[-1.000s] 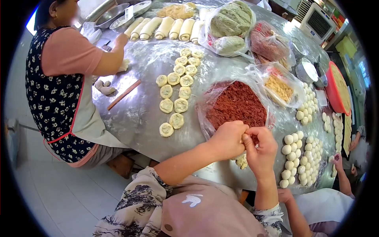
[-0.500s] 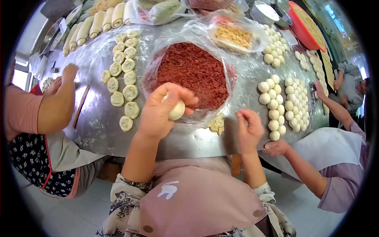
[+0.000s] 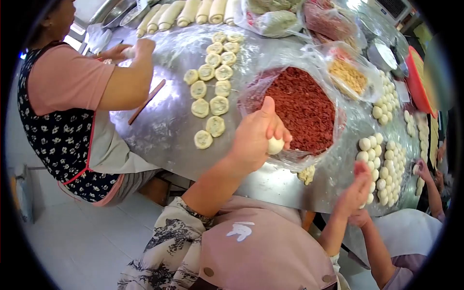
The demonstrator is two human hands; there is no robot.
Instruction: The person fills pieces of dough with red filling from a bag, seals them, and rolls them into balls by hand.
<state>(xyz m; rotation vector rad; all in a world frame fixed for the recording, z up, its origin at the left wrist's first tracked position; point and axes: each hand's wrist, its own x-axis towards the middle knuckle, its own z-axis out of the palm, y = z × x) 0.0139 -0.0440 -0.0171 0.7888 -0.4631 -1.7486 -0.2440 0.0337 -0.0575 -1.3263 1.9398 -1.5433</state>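
Note:
A smooth white dough ball (image 3: 275,146) sits in my left hand (image 3: 255,137), whose fingers curl round it while the thumb points up. This hand is at the near left rim of a plastic-lined container of dark red crumbly filling (image 3: 304,108). Further right, my right hand (image 3: 354,189) is raised with its fingers stretched upward, somewhat blurred, and I see nothing in it. It is close beside rows of dough balls (image 3: 371,154), partly covering them. Between my hands, a lump of dough scraps (image 3: 306,175) lies at the container's near edge.
Flattened filled dough rounds (image 3: 219,105) run in two rows on the metal table, left of the filling. A person (image 3: 72,82) works at the left near a thin rolling stick (image 3: 147,102). Another person's arm (image 3: 376,246) reaches in at right. Dough rolls (image 3: 189,13) lie behind.
The view has swung left, shifting the table's contents rightward in the picture. My left thumb has lifted while the dough ball stays in that hand. My right fingers have straightened from a curl.

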